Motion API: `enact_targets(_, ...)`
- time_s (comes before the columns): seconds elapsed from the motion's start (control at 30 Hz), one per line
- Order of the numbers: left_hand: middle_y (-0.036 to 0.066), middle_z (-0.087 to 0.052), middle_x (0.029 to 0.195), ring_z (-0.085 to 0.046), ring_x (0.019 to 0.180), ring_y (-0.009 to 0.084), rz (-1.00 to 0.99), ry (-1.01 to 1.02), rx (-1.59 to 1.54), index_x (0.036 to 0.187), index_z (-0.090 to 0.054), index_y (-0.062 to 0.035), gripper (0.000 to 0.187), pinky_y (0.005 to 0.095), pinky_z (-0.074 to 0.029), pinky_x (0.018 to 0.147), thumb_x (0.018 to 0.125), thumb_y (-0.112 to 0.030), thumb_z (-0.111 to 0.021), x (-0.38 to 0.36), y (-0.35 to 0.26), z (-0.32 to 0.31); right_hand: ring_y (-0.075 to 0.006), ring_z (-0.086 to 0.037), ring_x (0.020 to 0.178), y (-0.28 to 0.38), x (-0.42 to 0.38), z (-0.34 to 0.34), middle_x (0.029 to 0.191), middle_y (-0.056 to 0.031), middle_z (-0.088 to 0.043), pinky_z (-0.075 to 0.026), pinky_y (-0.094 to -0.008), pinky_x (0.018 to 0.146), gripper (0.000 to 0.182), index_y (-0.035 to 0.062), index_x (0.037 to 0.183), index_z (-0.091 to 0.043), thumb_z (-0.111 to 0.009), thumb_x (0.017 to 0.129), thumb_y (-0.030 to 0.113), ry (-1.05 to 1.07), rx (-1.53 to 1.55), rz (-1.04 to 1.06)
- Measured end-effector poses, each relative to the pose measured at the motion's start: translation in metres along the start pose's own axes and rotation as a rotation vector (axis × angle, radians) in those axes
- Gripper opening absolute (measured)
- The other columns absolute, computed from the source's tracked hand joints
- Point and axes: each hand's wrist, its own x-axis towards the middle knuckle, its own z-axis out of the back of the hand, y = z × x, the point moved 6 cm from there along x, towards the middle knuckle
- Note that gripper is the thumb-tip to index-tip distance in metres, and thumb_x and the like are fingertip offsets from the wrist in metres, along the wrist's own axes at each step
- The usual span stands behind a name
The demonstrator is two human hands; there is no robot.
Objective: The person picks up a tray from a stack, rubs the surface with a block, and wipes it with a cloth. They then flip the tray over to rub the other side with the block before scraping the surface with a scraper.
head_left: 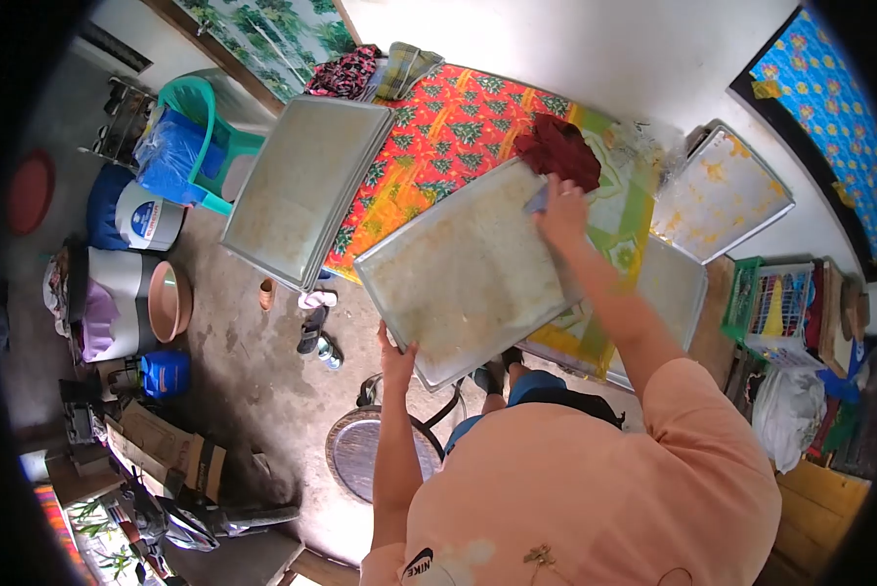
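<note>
I see metal baking tray (463,278) at frame centre, long axis lower left to upper right; left hand (396,359) grips edge near bottom corner, right hand (562,213) pinches greyish piece (536,201) at upper-right end.

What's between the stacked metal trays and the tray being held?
Between the stacked metal trays and the held tray, the head view shows red-and-orange patterned tablecloth.

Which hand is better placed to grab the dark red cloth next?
Probably the right hand: it is close beside the dark red cloth, though holding a small grey item. The left hand is farther off, gripping the metal tray's edge.
</note>
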Motion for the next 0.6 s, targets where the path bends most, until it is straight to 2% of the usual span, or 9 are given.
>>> enact_targets(0.1, 0.025, -0.065, 0.107, -0.065, 0.099, 0.0289, -0.038, -0.008, -0.042, 0.15, -0.014, -0.0172, 0.089, 0.0381, -0.051, 0.084, 0.08, 0.001, -0.066, -0.004, -0.007, -0.002, -0.0314, -0.053, 0.1, -0.029, 0.016, -0.007, 0.111, -0.0145, -0.053, -0.044, -0.0447, 0.086, 0.084, 0.0075, 0.131, -0.043, -0.083, 0.062, 0.032, -0.035, 0.023, -0.186)
enact_targets(0.17, 0.024, -0.064, 0.107, -0.065, 0.099, 0.0283, -0.099, -0.029, -0.089, 0.15, -0.015, -0.0171, 0.088, 0.0376, -0.051, 0.084, 0.081, 0.002, -0.065, 0.002, 0.002, -0.003, -0.0323, -0.053, 0.101, 0.004, -0.008, -0.023, 0.111, -0.0143, -0.052, -0.043, -0.0461, 0.087, 0.084, 0.0085, 0.132, -0.043, -0.083, 0.062, 0.034, -0.028, 0.105, -0.149)
enact_targets(0.23, 0.024, -0.064, 0.108, -0.065, 0.099, 0.0278, -0.086, -0.022, -0.112, 0.15, -0.015, -0.017, 0.087, 0.0371, -0.051, 0.085, 0.081, 0.002, -0.065, 0.002, 0.007, -0.006, -0.0342, -0.053, 0.102, 0.051, -0.049, -0.05, 0.113, -0.0152, -0.052, -0.042, -0.0471, 0.088, 0.085, 0.0088, 0.133, -0.041, -0.082, 0.063, 0.036, 0.111, 0.224, 0.049)
enact_targets(0.3, 0.024, -0.064, 0.109, -0.064, 0.099, 0.0273, -0.011, 0.003, -0.105, 0.15, -0.016, -0.0171, 0.087, 0.0368, -0.05, 0.085, 0.081, 0.003, -0.064, -0.001, 0.001, -0.005, -0.0359, -0.053, 0.104, 0.088, -0.075, -0.028, 0.115, -0.0157, -0.052, -0.041, -0.0485, 0.089, 0.085, 0.009, 0.132, -0.041, -0.081, 0.063, 0.037, 0.153, 0.25, 0.231)
enact_targets(0.4, 0.023, -0.063, 0.111, -0.064, 0.099, 0.0269, -0.038, 0.014, -0.148, 0.151, -0.015, -0.0173, 0.088, 0.0367, -0.05, 0.085, 0.081, 0.003, -0.064, 0.002, 0.008, -0.006, -0.0359, -0.052, 0.106, 0.059, -0.037, -0.043, 0.116, -0.0153, -0.052, -0.041, -0.049, 0.088, 0.085, 0.0097, 0.132, -0.041, -0.083, 0.062, 0.038, 0.122, 0.21, 0.075)
enact_targets(0.47, 0.022, -0.063, 0.111, -0.064, 0.099, 0.0265, -0.003, 0.007, -0.111, 0.151, -0.015, -0.0171, 0.088, 0.0366, -0.05, 0.084, 0.081, 0.002, -0.064, -0.004, -0.001, -0.005, -0.035, -0.052, 0.106, 0.022, 0.011, -0.019, 0.116, -0.0141, -0.052, -0.041, -0.0489, 0.088, 0.087, 0.0107, 0.131, -0.042, -0.084, 0.062, 0.041, -0.015, 0.171, -0.167)
enact_targets(0.6, 0.021, -0.064, 0.111, -0.064, 0.097, 0.0258, 0.017, -0.005, -0.094, 0.151, -0.016, -0.0164, 0.087, 0.0359, -0.05, 0.084, 0.081, 0.001, -0.064, -0.005, -0.001, -0.003, -0.0349, -0.053, 0.106, -0.016, 0.068, -0.025, 0.116, -0.0148, -0.052, -0.042, -0.0485, 0.088, 0.089, 0.0103, 0.132, -0.042, -0.084, 0.06, 0.042, -0.038, 0.11, -0.252)
